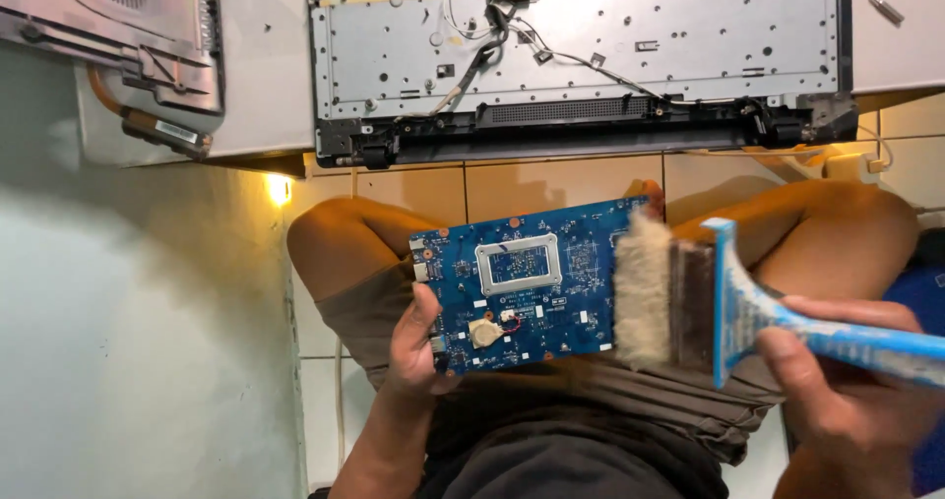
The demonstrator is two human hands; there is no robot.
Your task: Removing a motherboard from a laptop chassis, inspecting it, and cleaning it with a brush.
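Observation:
My left hand (415, 346) grips the left edge of a blue circuit board (551, 297), holding it flat above my lap. The board carries a silver socket frame (519, 264) and a round coin cell (484, 333). My right hand (837, 381) holds a wide paintbrush by its blue-and-white handle (787, 314). Its pale bristles (642, 292) rest against the board's right edge.
A dismantled laptop base (591, 56) with loose cables lies on the white table above my knees. A second metal panel with a copper heat pipe (128, 56) sits at the upper left. Tiled floor shows between my legs; a pale wall fills the left.

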